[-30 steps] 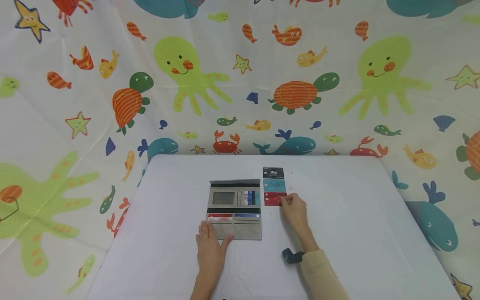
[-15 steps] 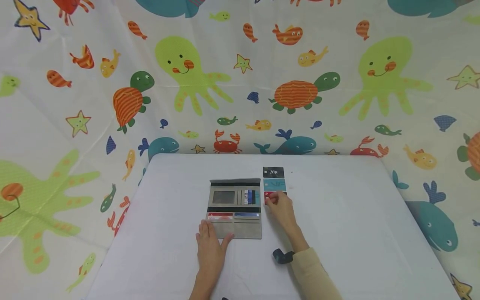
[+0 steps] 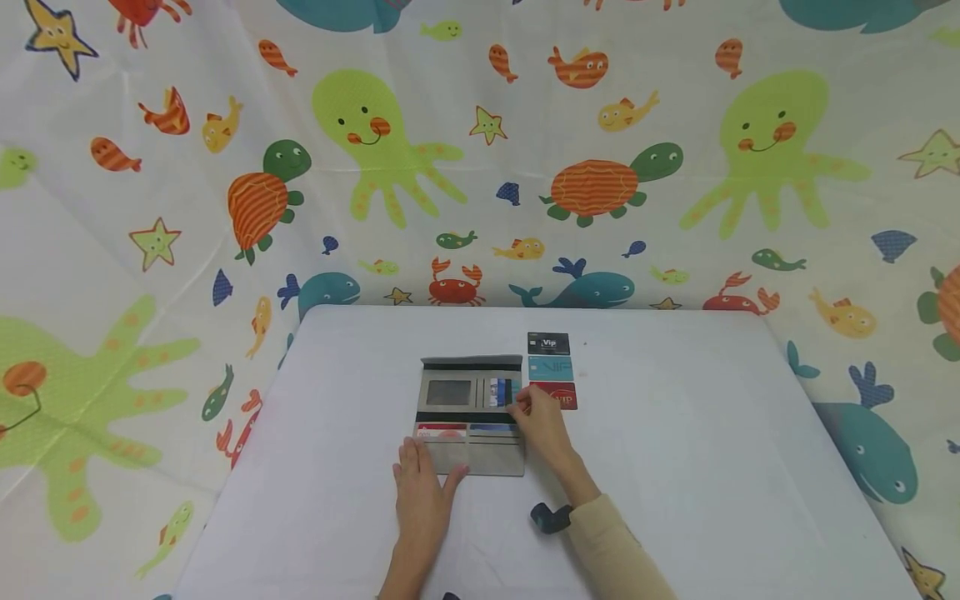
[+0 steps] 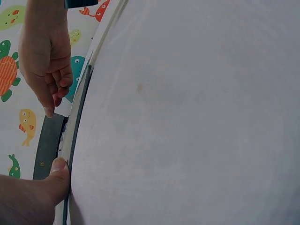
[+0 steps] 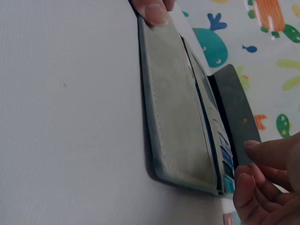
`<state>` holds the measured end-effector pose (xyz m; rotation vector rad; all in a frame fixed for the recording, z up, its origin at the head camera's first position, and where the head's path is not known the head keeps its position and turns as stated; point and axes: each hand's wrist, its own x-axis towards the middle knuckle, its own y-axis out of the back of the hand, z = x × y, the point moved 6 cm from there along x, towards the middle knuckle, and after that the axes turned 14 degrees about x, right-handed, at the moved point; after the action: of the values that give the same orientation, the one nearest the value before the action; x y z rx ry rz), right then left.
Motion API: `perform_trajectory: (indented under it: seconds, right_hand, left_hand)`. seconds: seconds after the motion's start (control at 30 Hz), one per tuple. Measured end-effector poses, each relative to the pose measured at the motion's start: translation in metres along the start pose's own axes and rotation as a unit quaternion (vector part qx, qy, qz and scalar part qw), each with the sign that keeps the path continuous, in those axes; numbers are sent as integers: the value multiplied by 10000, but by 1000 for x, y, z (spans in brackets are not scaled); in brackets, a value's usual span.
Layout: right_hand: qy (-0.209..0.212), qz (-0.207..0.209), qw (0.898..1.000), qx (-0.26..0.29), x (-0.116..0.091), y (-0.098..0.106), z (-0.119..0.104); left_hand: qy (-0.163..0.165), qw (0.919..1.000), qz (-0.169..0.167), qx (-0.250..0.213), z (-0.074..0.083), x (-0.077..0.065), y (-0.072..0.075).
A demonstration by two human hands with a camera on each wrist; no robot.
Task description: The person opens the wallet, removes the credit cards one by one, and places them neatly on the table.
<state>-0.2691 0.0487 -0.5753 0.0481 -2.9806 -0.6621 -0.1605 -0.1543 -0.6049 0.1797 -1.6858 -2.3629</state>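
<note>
The grey, leather-like bifold wallet point(image 3: 495, 458) lies unfolded and flat on the white bench point(image 3: 675, 458), just in front of me. My left grip point(image 3: 424, 496) rests on its lower left corner, fingers extended and thumb spread along the near edge; it is not clenched round anything. My right grip point(image 3: 545, 427) is at the right edge of the wallet's upper half, fingertips drawn close together beside a teal card point(image 5: 228, 184) in the slots. I cannot tell whether they pinch that card or only hover by it.

The wallet has a matt, slightly mottled face, with a line of stitching inside its darker, bluish edge. A black band crosses the fold, and another runs below the narrow dark-grey flap point(image 5: 233, 105) at the far end. The upper half carries a dark rectangular window pocket point(image 3: 449, 392) on the left and upright slots on the right, with strips of white, blue, dark and teal showing. In the lower half, a red-and-white card point(image 3: 441, 431) shows in the left pocket and a blue card point(image 3: 491, 428) in the right.

Just right of the wallet, three cards form a column: a black "Vip" card point(image 3: 548, 343) farthest, a pale-blue VIP card point(image 3: 550, 368), then a red VIP card point(image 3: 564, 398) partly behind my right fingers.
</note>
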Motion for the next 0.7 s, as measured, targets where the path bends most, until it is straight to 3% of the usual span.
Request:
perform_trajectory:
  seconds: [0.7]
  right_hand:
    - [40,-896,9959,106,-7,-41,-15]
  left_hand:
    - [-16,10000,38,59,0,1,-1]
